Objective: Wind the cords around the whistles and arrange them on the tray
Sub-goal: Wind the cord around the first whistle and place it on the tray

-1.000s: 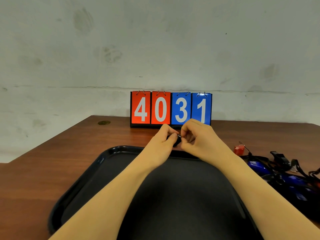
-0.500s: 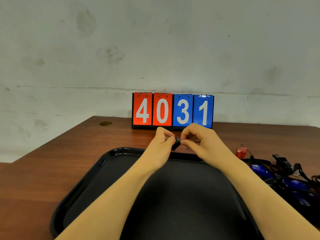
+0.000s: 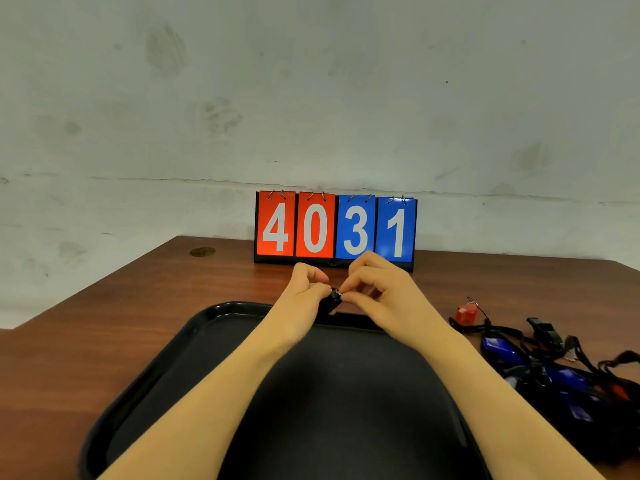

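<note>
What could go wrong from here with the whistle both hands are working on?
1. Both the left hand and right hand pinch the small black whistle by the fingertips over the tray rim; a slip might drop it outside.
2. The whistle is mostly hidden, so the winding can't be checked and may come loose.
3. The whistle pile looks tangled; pulling one could drag others.

A flip scoreboard (image 3: 335,228) is standing at the back of the brown bench (image 3: 104,323), showing 4031, against a stained wall (image 3: 311,98).
</note>
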{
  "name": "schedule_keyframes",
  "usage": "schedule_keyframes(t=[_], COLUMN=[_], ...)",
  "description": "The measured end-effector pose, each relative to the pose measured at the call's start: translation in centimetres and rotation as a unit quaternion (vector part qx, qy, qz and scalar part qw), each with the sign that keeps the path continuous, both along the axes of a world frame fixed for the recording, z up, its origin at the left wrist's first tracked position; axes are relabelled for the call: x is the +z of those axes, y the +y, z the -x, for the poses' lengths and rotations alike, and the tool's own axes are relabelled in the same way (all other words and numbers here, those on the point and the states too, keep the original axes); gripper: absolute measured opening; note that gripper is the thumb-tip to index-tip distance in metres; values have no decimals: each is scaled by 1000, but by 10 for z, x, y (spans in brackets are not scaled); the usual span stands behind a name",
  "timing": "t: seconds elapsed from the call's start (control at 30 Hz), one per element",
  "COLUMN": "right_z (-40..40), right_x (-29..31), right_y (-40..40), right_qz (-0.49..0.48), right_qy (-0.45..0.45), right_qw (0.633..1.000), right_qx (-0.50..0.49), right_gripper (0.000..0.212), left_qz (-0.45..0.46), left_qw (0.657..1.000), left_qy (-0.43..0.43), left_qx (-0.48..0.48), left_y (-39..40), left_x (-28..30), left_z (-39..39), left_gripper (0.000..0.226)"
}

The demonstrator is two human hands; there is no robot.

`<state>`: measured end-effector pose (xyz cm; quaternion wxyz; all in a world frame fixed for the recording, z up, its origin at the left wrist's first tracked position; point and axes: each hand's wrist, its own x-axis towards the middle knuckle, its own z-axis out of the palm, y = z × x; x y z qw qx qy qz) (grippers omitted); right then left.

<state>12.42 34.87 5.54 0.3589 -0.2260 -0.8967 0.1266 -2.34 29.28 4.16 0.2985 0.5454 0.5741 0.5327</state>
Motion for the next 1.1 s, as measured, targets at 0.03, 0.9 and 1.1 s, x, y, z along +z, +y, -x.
schedule_keyframes(t=[0.03,0.9,1.1], right_z=[0,57,102], right_x=[-1,20,8], right_y=[0,-33,-53], right_qz=[0,119,181], right_qy=[-8,60,51], right_qw=[1000,985,975], right_qx=[0,-110,-116], right_gripper=[3,1,8], left_qz=[0,-49,-8], left_qw=[1000,966,942], left_qy=[3,255,327], left_qx=[-5,12,78], left_y=[0,-30,-54], left_x=[0,36,24], left_z=[0,54,96], left_gripper=[9,29,33])
